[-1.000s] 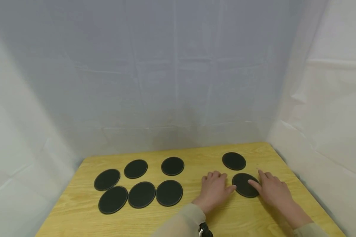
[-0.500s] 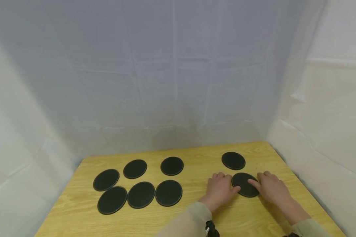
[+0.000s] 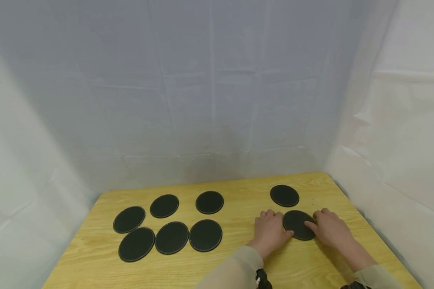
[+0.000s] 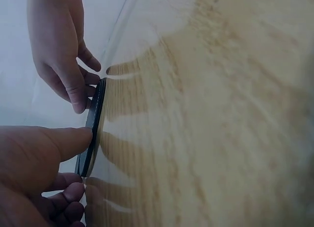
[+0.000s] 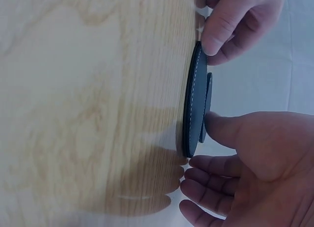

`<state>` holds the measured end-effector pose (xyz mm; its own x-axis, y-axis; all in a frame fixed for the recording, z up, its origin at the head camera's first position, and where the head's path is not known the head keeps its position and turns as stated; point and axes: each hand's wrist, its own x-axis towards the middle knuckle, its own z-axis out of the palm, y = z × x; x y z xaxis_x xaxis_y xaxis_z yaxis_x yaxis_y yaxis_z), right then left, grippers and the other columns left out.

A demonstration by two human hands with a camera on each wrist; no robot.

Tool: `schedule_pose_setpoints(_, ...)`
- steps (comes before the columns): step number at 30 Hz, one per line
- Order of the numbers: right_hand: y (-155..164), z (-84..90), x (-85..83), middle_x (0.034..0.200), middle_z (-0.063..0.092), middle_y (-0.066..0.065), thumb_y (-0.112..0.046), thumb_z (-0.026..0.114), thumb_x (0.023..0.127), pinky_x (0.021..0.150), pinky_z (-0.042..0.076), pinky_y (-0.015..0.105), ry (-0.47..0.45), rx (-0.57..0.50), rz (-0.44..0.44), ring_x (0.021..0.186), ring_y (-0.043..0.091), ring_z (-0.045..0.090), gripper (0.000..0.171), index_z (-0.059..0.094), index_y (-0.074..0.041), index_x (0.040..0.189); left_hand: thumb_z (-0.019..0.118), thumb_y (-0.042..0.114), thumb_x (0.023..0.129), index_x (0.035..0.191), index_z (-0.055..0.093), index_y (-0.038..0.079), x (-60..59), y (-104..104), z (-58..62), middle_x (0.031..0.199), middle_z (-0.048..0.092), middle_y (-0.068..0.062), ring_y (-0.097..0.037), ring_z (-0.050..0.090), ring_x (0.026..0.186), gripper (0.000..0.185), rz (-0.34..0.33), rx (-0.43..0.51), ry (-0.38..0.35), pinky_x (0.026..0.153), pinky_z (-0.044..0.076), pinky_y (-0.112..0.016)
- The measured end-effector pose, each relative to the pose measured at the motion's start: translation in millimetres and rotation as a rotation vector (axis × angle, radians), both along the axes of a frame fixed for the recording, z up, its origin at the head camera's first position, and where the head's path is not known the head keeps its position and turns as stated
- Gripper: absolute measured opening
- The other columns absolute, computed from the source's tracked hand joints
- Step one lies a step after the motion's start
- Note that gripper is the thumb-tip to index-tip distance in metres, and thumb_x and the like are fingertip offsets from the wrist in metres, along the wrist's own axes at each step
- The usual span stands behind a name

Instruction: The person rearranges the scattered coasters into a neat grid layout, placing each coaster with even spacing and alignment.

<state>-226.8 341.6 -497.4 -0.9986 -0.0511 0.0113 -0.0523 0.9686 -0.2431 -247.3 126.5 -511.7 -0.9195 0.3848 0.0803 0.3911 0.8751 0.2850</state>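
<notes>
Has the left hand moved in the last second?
Yes. The left hand slid right, toward the black disc in front of it, and now touches its edge.

No text, label, brand, number or sign can be read in any of the views.
</notes>
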Motion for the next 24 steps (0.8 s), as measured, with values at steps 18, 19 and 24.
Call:
schedule_pose_setpoints(18, -5.2, -1.0, 2.2, 0.100, 0.065, 0.024, -0.017, 0.074, 0.104, 0.080, 0.058, 0.061, 0.015, -0.090, -0.026, 0.093, 0.044, 0.069, 0.031, 0.064, 0.011, 0.108, 0.086, 0.057, 0.094, 0.131, 0.075, 0.023, -0.1, -0.1, -2.5, 0.121, 0.067, 0.003, -0.018, 0.058, 0.111, 0.052, 0.025, 0.051, -0.028, 0.098, 0.050, -0.041)
schedule_pose_setpoints(19, -5.2, -1.3, 2.2, 0.099, 0.067, 0.023, -0.016, 0.074, 0.104, 0.079, 0.058, 0.060, 0.017, -0.098, -0.030, 0.093, 0.042, 0.070, 0.029, 0.063, 0.011, 0.107, 0.087, 0.056, 0.093, 0.130, 0.075, 0.022, -0.1, -0.4, -2.3, 0.120, 0.067, 0.003, -0.018, 0.058, 0.110, 0.052, 0.028, 0.058, -0.032, 0.098, 0.050, -0.041)
schedule_pose_setpoints(24, -4.4, -2.6, 2.7, 0.098, 0.072, 0.021, -0.014, 0.071, 0.106, 0.076, 0.057, 0.056, 0.021, -0.155, -0.045, 0.089, 0.036, 0.072, 0.026, 0.058, 0.008, 0.111, 0.090, 0.055, 0.090, 0.126, 0.074, 0.020, -1.0, 0.5, -0.1, 0.115, 0.068, 0.002, -0.019, 0.060, 0.109, 0.052, 0.045, 0.076, -0.042, 0.099, 0.050, -0.041)
